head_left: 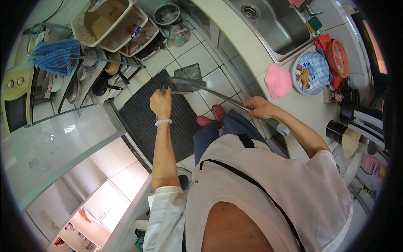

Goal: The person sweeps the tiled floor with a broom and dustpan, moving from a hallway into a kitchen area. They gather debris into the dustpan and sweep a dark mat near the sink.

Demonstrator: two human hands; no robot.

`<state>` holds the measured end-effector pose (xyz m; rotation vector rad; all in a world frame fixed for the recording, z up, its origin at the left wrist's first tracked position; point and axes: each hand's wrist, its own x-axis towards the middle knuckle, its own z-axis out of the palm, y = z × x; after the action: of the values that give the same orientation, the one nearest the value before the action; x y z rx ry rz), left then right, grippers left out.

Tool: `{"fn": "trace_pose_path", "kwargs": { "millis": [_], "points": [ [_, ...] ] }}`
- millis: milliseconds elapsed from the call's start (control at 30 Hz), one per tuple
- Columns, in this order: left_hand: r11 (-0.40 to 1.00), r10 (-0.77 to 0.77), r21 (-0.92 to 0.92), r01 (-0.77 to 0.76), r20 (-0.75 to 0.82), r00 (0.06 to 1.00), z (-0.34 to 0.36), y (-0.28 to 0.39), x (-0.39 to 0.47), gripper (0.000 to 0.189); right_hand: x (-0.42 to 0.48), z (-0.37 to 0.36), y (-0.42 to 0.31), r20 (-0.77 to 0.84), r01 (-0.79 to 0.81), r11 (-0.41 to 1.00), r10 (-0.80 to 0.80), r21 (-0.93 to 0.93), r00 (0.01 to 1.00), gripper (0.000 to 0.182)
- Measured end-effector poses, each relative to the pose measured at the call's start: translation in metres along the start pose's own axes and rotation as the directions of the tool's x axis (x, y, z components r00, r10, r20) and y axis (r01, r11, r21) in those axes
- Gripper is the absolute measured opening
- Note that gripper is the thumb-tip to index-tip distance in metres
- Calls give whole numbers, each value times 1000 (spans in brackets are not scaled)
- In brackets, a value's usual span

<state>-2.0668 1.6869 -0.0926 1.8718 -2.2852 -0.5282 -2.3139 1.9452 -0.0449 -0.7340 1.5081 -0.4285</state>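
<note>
My left hand point(161, 103), with a white bead bracelet on its wrist, is closed around the top of a long handle, a grey hook end showing above the fingers. This handle appears to belong to the grey dustpan point(192, 71) on the floor tiles. My right hand point(260, 108) grips the metal stick of a broom point(225, 98), which slants down to the left. The broom's grey head point(189, 82) lies across the near side of the dustpan; whether it touches the floor is hard to tell.
A dark ribbed mat point(151, 116) covers floor left of my red sandals point(206, 120). At right, a counter point(264, 78) holds a steel sink point(280, 28), a pink cloth point(277, 82) and a blue-and-white bowl point(310, 74). Stacked baskets point(100, 41) and a dish rack point(100, 60) stand at upper left.
</note>
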Motion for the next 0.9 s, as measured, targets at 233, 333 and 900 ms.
{"fn": "trace_pose_path", "kwargs": {
  "millis": [233, 333, 900],
  "points": [
    [1000, -23, 11, 23, 45, 999, -9, 9, -1, 38, 14, 32, 34, -101, 92, 962, -68, 256, 993, 51],
    [1000, -7, 8, 6, 50, 999, -9, 8, -1, 37, 33, 67, 64, -103, 26, 935, 11, 353, 995, 50],
    [997, 77, -30, -76, 31, 997, -10, 10, -2, 34, 18, 124, 62, -102, -105, 837, 188, 537, 977, 56]
  ]
}}
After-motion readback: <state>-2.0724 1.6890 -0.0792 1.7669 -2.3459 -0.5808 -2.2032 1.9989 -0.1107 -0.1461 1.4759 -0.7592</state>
